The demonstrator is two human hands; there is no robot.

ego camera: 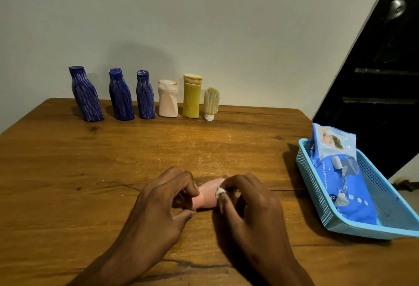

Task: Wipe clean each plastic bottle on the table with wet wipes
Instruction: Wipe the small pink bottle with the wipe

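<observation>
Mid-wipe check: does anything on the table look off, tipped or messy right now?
Nothing is tipped or spilled. The row of bottles, including the three blue bottles, carries whitish streaks, and the small tube stands on its cap. Pale specks dot the table.

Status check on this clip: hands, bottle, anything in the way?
Left hand grips pink bottle, lying on table. Right hand pinches wet wipe against it. Nothing in the way.
</observation>
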